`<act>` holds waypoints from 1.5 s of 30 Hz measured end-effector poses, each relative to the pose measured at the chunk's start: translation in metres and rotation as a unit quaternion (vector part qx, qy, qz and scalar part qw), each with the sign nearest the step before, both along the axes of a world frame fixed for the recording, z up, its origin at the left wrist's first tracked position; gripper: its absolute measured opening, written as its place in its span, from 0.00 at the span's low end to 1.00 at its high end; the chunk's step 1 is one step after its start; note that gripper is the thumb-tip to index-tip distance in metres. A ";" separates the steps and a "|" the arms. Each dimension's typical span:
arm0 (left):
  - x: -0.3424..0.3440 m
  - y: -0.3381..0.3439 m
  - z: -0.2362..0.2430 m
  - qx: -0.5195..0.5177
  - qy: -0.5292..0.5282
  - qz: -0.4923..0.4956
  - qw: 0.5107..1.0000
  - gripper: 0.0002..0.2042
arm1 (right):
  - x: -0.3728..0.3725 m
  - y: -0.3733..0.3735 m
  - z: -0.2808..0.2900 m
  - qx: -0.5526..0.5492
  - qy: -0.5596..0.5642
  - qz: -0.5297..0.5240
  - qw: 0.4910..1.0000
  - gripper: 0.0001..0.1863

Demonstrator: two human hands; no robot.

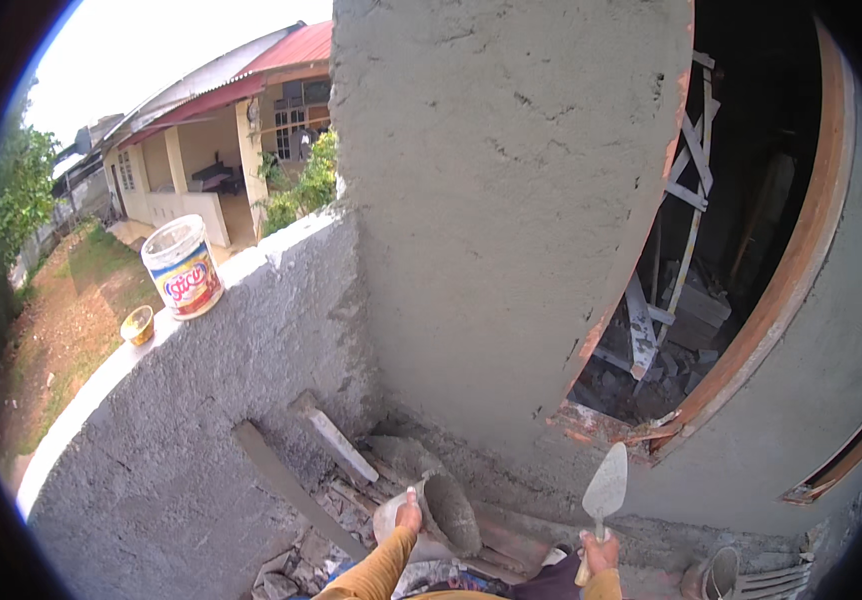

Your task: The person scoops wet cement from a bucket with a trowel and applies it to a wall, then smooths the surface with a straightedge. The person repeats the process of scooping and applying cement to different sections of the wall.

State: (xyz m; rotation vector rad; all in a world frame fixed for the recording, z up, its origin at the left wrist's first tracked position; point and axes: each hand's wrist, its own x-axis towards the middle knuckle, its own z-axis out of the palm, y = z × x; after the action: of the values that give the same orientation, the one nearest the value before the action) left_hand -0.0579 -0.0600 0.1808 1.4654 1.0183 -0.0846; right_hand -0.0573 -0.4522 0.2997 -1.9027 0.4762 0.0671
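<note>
At the bottom centre, my left hand (408,513) grips the rim of a cement-crusted bucket (448,512), which is tilted with its dark mouth toward the right. To the right, my right hand (598,552) is closed round the handle of a trowel (603,482), whose pale blade points up. Two long boards, a grey one (291,480) and a shorter pale one (336,437), lean on the low rough wall behind the bucket.
A printed white tub (186,290) and small yellow container (138,325) stand on the low wall. A rendered wall (471,200) holds a wood-framed opening (796,295) with rubble and timber inside. Another bucket (716,572) sits lower right. A house (191,175) stands beyond.
</note>
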 end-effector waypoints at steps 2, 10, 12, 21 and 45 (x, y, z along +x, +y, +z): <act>-0.001 0.005 0.019 0.011 -0.004 0.006 1.000 0.35 | 0.000 0.041 0.020 0.008 -0.009 0.074 0.997 0.10; -0.054 0.018 0.025 -0.071 0.006 0.087 0.994 0.34 | -0.033 0.076 0.000 -0.025 0.103 0.208 0.972 0.32; -0.071 0.021 0.030 -0.066 -0.001 0.096 0.993 0.34 | -0.037 0.082 0.007 -0.030 0.128 0.231 0.964 0.38; -0.053 -0.023 0.031 0.026 0.056 -0.032 0.998 0.34 | -0.083 0.069 -0.006 0.061 0.101 0.167 0.979 0.32; 0.149 -0.513 0.219 -0.104 -0.080 -0.614 0.778 0.17 | 0.052 -0.280 0.135 0.364 -0.201 -0.140 0.899 0.14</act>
State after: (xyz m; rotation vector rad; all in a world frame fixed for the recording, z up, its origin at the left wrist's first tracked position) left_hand 0.0908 -0.5735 0.4002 1.6628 -0.2365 -0.9607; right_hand -0.0055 -0.7327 0.4350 -1.0564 0.3629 -0.2978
